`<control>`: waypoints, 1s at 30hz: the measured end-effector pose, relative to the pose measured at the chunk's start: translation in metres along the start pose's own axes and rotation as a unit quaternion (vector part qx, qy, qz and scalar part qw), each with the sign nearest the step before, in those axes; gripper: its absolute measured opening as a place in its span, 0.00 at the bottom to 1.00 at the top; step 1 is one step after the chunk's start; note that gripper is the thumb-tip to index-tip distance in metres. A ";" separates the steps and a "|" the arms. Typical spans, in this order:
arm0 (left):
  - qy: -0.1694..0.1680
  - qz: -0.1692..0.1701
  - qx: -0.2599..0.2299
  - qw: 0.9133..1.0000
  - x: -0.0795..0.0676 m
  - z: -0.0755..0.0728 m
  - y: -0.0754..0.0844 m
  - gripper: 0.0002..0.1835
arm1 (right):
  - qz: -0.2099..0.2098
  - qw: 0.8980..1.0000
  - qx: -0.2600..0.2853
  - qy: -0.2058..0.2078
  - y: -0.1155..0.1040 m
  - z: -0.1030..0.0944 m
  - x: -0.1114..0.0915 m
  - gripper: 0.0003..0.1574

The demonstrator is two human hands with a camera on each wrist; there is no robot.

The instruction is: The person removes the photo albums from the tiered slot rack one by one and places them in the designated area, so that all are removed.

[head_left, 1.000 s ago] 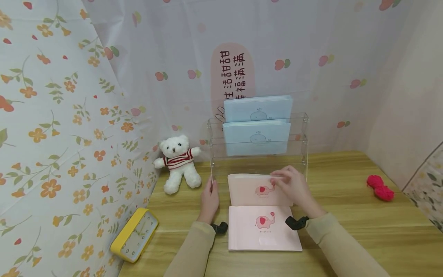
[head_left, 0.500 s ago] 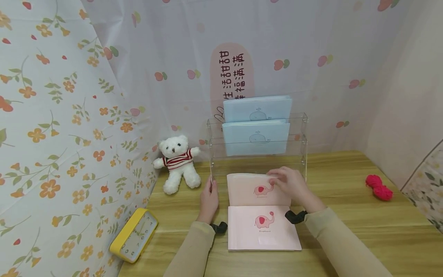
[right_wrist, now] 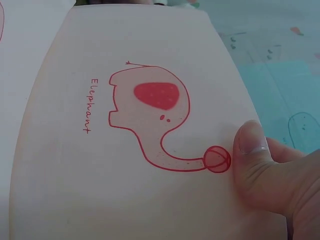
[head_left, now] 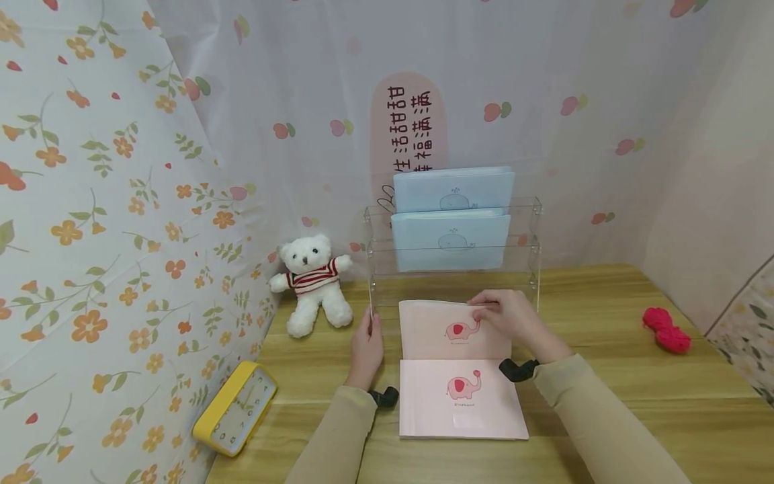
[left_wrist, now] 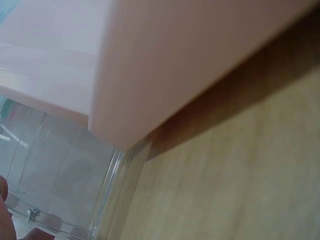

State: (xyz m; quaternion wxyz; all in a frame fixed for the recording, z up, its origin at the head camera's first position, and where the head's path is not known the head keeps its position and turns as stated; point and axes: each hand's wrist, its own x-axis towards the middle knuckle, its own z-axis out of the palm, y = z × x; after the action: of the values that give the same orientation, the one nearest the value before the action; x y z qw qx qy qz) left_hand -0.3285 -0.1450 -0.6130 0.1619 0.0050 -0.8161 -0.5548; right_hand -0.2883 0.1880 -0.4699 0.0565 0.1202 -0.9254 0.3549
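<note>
Grip of the right hand [head_left: 510,319] pinches upper pink book [head_left: 426,333] at top right, before the clear rack [head_left: 387,289], whose left side the left hand [head_left: 367,346] holds. Long axis runs crosswise, cover facing the person. Only right wrist view shows its lettering sharply. Little moved since earlier.

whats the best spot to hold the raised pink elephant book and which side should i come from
Probably the top edge near its right corner, pinched from the person's right. The raised pink book stands up with that edge free, and the right hand pinches it there, thumb in front. Its lower part looks crowded by the flat pink book.
</note>
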 end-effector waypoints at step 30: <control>0.015 0.017 0.012 1.000 -0.003 -0.001 0.005 0.30 | -0.025 0.999 -0.044 -0.012 0.025 0.039 -0.028 0.16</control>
State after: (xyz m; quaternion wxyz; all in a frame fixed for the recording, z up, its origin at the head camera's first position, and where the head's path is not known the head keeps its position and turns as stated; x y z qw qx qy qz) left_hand -0.3247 -0.1435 -0.6090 0.1833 0.0017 -0.8199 -0.5424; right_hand -0.2682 0.1849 -0.5196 0.0592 0.1449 -0.9375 0.3108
